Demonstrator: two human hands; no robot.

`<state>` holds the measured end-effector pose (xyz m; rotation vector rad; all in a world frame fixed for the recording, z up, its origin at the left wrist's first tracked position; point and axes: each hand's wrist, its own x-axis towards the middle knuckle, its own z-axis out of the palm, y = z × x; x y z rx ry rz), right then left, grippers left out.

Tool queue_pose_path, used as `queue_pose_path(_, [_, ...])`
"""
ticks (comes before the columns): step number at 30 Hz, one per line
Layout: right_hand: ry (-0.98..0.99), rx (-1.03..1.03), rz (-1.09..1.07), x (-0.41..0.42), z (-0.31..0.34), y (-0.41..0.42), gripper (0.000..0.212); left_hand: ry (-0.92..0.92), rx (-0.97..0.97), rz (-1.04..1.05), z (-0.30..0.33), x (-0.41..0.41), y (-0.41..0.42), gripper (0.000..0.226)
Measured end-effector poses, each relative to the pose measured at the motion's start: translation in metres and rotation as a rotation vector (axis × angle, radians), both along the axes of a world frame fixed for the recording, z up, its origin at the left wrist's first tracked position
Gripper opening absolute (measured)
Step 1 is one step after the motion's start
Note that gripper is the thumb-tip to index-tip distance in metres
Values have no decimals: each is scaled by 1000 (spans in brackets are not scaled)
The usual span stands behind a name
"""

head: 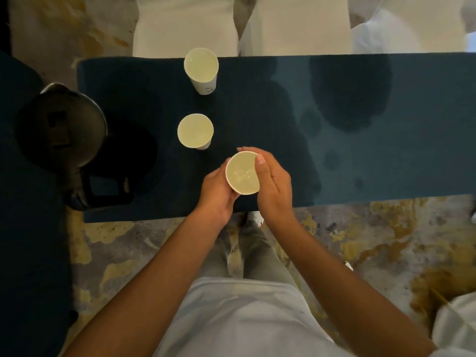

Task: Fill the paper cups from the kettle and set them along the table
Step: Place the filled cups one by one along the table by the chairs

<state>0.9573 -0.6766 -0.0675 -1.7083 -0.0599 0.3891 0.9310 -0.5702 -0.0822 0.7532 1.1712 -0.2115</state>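
Note:
Both my hands hold one white paper cup (242,173) above the near edge of the dark blue table (360,163); liquid glints inside it. My left hand (217,194) cups it from the left and below, my right hand (273,184) wraps its right side. A second paper cup (195,130) stands on the table just beyond, and a third paper cup (201,69) stands at the far edge. The dark metal kettle (64,130) with its black handle sits at the table's left end, apart from my hands.
White-draped chairs (185,24) stand along the far side of the table. Dark wet-looking spots (332,158) mark the tabletop right of my hands. A worn, mottled floor (373,240) lies under me, and white cloth (456,328) shows at the lower right.

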Motion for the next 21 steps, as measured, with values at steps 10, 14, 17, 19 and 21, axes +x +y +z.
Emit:
queue_pose_path(10, [-23,86,-15,84,21,-37,33,-161,36,37,32,82,-43,9])
queue_pose_path(14, [-25,89,-41,118,24,-50,33,-190,38,10,31,117,-55,13])
queue_pose_path(17, [-36,77,-72,143,23,-56,33,-207,42,-34,27,144,-60,14])
queue_pose_path(19, [-18,64,-93,157,23,-59,33,-213,37,-64,25,162,-63,14])
queue_pose_path(21, [-25,80,-129,173,23,-64,33,-221,34,-92,22,180,-67,13])
